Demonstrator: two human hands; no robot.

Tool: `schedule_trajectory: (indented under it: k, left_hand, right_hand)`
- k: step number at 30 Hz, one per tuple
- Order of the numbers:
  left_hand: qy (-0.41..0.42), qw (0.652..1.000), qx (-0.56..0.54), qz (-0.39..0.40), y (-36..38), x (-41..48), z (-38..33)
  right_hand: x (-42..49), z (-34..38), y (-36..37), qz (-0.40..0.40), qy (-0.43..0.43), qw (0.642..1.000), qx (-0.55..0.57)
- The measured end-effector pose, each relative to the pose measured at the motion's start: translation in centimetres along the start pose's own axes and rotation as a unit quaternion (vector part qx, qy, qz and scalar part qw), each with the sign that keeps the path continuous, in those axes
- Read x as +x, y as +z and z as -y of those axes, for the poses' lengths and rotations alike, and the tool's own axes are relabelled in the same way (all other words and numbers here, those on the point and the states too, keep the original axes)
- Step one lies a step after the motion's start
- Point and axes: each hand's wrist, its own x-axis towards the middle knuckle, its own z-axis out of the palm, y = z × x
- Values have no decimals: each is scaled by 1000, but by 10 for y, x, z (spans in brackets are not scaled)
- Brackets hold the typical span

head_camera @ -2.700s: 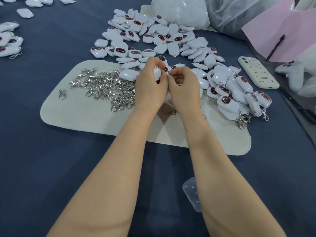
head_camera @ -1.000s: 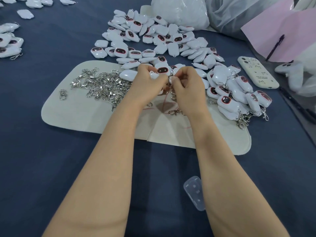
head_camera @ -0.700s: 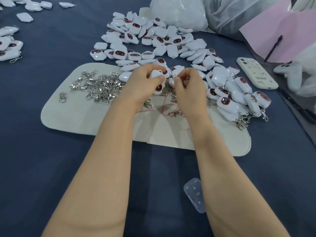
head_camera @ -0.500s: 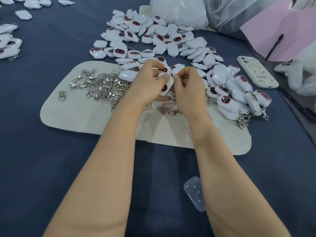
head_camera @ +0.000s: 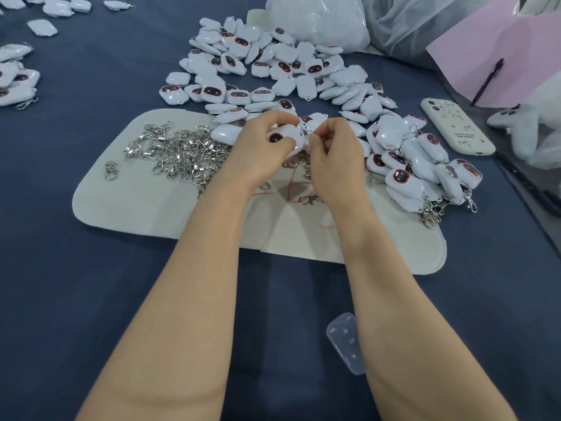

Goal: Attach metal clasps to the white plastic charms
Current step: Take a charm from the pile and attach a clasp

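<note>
Within left hand [head_camera: 261, 150], charm [head_camera: 289, 135] crosswise, face-up

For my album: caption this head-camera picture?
White charm gripped in the left hand, its end pinched by the right hand, clasps heaped nearby.

The right hand [head_camera: 334, 156] had curled its fingers over whatever it pinched beside the charm [head_camera: 285, 137]. The left hand [head_camera: 261, 153] covered most of that charm. The white bag [head_camera: 318, 22] ran off the top edge, the pink sheet [head_camera: 531, 50] off the right, the loose charms [head_camera: 13, 85] off the left, and both forearms [head_camera: 188, 299] off the bottom.
</note>
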Motion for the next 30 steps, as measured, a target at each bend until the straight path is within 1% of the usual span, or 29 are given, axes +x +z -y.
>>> schedule_trajectory:
  k: [4, 11, 17, 22, 30]
  left_hand:
    - [-5, 1000, 9, -7, 1, 2, 1]
    - [-15, 998, 59, -23, 2, 5, 7]
    - [-26, 998, 40, -31, 0, 3, 6]
    - [-28, 998, 47, -31, -1, 3, 6]
    - [-10, 994, 100, -36, -4, 1, 5]
  right_hand:
    - [0, -2, 2, 9, -5, 1000, -16]
    - [-1, -1, 3, 29, -34, 998, -48]
    - [-2, 0, 2, 50, -37, 996, -57]
    - [-3, -1, 2, 60, -40, 995, -69]
    - [-2, -4, 4, 73, -54, 992, -93]
